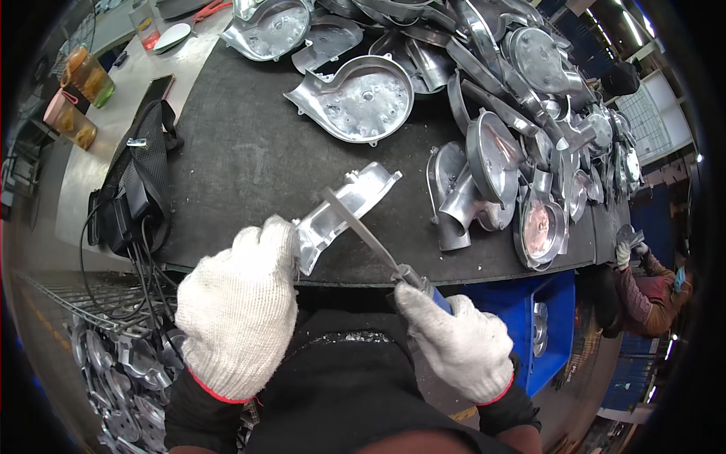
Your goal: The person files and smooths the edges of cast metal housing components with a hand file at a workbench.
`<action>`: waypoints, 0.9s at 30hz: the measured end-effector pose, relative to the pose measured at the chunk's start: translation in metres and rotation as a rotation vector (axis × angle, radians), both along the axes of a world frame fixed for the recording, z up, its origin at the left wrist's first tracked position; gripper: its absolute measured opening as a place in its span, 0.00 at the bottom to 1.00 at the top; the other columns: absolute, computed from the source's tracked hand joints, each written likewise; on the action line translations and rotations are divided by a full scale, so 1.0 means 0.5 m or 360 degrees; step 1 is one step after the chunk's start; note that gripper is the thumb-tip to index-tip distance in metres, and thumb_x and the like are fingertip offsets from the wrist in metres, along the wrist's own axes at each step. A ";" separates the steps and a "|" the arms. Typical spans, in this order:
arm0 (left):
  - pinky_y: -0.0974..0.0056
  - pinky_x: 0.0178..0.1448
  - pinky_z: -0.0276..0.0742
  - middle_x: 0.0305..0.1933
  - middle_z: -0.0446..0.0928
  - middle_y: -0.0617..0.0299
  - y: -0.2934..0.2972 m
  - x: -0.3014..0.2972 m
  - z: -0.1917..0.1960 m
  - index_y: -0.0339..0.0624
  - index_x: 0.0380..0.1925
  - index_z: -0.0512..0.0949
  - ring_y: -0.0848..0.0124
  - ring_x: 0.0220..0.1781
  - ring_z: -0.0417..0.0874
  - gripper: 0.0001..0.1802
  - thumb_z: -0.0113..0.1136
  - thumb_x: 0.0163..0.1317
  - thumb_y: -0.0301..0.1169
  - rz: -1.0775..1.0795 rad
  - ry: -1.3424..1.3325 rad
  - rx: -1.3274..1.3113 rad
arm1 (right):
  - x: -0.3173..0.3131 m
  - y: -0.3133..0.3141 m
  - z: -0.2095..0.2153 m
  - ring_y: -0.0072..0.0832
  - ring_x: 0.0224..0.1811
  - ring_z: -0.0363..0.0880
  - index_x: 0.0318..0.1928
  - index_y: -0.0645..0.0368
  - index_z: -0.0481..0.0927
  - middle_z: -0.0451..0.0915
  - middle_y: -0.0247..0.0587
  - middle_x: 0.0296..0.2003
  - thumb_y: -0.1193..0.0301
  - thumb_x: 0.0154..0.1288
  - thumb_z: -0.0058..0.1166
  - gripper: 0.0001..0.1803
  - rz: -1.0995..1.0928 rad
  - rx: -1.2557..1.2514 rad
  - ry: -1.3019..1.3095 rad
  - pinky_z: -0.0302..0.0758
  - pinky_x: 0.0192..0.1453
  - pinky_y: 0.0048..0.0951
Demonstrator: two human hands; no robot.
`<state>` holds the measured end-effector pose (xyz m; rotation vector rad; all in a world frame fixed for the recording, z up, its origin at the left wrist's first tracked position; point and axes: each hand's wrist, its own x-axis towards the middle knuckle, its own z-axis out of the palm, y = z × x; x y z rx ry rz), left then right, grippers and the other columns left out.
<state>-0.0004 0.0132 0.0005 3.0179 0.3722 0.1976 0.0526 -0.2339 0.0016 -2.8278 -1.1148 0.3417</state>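
Dark workbench point(249, 151), grey floor point(91, 159), blue bin point(556, 318), ceiling lights point(634, 26)

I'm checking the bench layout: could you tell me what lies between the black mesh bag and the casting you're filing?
In the head view, only bare dark mat lies between the black mesh bag and the casting held by the left hand.

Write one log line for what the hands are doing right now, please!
left hand: grips metal casting | right hand: holds file across casting | surface: black mat | nearby: pile of castings

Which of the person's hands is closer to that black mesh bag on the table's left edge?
Left. The left hand grips a metal casting just right of the black mesh bag; the right hand, holding a file, sits farther right.
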 end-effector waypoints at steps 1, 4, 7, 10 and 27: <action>0.56 0.33 0.84 0.34 0.81 0.60 0.000 0.000 -0.005 0.48 0.46 0.77 0.58 0.29 0.88 0.13 0.65 0.61 0.28 0.0013 -0.0019 -0.0010 | 0.006 -0.008 -0.006 0.44 0.25 0.84 0.71 0.34 0.78 0.81 0.45 0.34 0.66 0.62 0.68 0.35 0.0001 0.0002 0.0002 0.82 0.29 0.41; 0.54 0.32 0.84 0.34 0.81 0.58 0.002 -0.005 -0.015 0.49 0.47 0.77 0.56 0.29 0.88 0.14 0.65 0.61 0.27 0.0076 -0.0180 -0.0188 | 0.033 -0.050 -0.024 0.34 0.25 0.84 0.79 0.37 0.66 0.84 0.42 0.34 0.68 0.69 0.62 0.39 -0.0008 0.0624 0.0546 0.84 0.32 0.34; 0.53 0.32 0.83 0.34 0.81 0.57 0.005 -0.016 -0.021 0.50 0.49 0.78 0.54 0.29 0.87 0.16 0.66 0.60 0.27 0.0097 -0.0150 -0.0141 | 0.045 -0.058 -0.013 0.22 0.30 0.81 0.84 0.49 0.53 0.84 0.36 0.38 0.67 0.77 0.54 0.40 -0.0431 0.0522 0.1726 0.82 0.39 0.27; 0.52 0.32 0.83 0.34 0.81 0.58 0.001 -0.021 -0.025 0.50 0.49 0.78 0.53 0.29 0.87 0.17 0.67 0.59 0.27 0.0121 -0.0157 -0.0141 | 0.029 -0.051 -0.040 0.23 0.34 0.82 0.85 0.49 0.51 0.84 0.39 0.41 0.67 0.78 0.53 0.40 -0.0785 0.0746 0.2355 0.83 0.42 0.27; 0.54 0.44 0.85 0.45 0.86 0.58 0.001 -0.027 -0.028 0.50 0.48 0.82 0.52 0.42 0.89 0.22 0.65 0.53 0.17 0.0215 -0.0165 -0.0229 | -0.019 -0.028 -0.027 0.40 0.23 0.82 0.63 0.29 0.83 0.79 0.42 0.29 0.61 0.56 0.74 0.32 0.0172 0.0315 0.0299 0.80 0.26 0.40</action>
